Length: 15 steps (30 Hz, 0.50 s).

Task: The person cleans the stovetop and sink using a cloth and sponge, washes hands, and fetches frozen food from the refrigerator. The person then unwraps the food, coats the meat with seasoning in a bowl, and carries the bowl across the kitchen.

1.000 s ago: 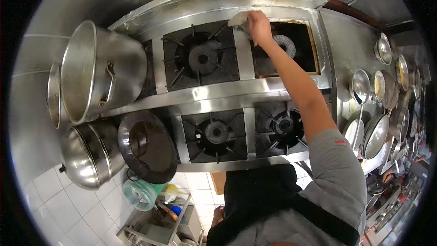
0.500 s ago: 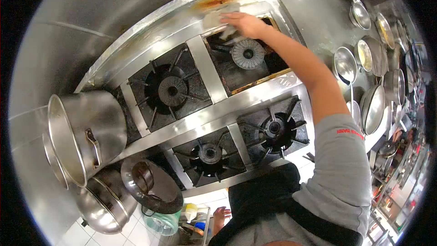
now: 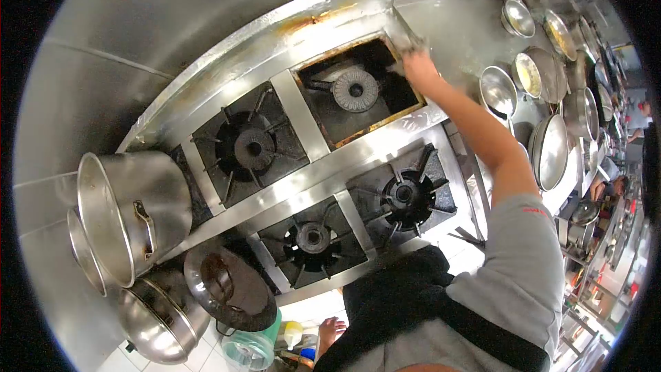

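Observation:
My right hand [image 3: 418, 69] is pressed on a grey cloth [image 3: 412, 47] at the right edge of the stove [image 3: 303, 120], beside the back right burner [image 3: 355, 89]. That burner has no grate over it, and its recess has a brown, stained rim. Motion blurs the cloth and the fingertips. My left hand [image 3: 331, 331] hangs low by my body, below the stove's front edge, fingers apart and holding nothing. Black grates cover the back left burner [image 3: 254, 149], the front left burner [image 3: 312, 238] and the front right burner [image 3: 406, 195].
At the left stand a large steel pot [image 3: 165, 200], a steel bowl-shaped vessel [image 3: 155, 324] and a dark lid [image 3: 241, 296]. A green bucket [image 3: 249, 348] is below. Steel bowls and pans [image 3: 498, 91] line the right counter [image 3: 447, 24]. People are visible at the far right.
My right hand has moved with the cloth from behind the back right burner to the stove's right edge. The view has shifted slightly. My left hand stays low.

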Each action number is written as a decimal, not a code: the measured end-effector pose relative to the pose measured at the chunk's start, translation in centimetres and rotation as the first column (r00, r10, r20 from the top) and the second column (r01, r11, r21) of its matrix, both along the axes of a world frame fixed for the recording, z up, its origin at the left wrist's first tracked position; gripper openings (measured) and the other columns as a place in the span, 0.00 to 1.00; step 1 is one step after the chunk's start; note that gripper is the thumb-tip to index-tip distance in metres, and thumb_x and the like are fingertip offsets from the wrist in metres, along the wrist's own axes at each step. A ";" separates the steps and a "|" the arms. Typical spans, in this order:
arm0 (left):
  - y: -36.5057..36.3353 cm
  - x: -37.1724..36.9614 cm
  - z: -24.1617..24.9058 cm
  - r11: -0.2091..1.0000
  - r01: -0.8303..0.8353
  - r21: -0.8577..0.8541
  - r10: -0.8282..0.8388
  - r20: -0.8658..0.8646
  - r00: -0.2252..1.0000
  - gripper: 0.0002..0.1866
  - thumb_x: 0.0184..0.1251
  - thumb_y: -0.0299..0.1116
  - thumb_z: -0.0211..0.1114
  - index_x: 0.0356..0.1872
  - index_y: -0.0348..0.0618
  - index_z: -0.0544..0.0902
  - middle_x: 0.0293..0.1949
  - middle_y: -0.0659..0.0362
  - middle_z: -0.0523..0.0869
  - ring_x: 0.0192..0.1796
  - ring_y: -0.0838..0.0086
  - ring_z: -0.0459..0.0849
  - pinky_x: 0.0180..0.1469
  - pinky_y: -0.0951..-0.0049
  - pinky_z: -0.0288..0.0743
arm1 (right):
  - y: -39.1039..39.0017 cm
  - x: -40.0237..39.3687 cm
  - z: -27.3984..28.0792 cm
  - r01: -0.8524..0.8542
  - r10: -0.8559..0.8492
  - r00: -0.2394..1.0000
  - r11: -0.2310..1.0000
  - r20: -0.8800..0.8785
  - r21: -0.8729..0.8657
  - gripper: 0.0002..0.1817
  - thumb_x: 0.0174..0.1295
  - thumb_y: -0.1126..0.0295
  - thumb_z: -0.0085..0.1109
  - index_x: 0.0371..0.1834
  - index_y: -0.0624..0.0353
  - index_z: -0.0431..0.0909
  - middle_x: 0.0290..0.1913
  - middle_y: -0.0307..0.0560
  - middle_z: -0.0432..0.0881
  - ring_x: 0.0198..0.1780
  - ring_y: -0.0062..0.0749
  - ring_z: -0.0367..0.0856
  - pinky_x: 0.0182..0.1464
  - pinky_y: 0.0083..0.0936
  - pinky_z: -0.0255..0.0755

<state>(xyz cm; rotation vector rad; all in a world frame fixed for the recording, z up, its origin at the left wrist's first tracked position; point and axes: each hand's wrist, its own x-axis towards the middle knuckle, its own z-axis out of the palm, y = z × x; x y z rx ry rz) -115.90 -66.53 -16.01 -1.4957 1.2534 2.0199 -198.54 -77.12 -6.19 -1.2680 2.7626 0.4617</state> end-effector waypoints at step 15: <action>4.3 2.3 -0.5 0.889 -0.402 0.220 0.353 0.229 0.907 0.14 0.69 0.34 0.50 0.50 0.37 0.69 0.39 0.44 0.83 0.36 0.58 0.85 0.34 0.65 0.80 | -2.0 -7.0 -6.0 -0.215 0.186 0.968 0.961 -0.167 -0.176 0.17 0.60 0.72 0.43 0.50 0.66 0.72 0.50 0.62 0.73 0.54 0.51 0.71 0.56 0.39 0.69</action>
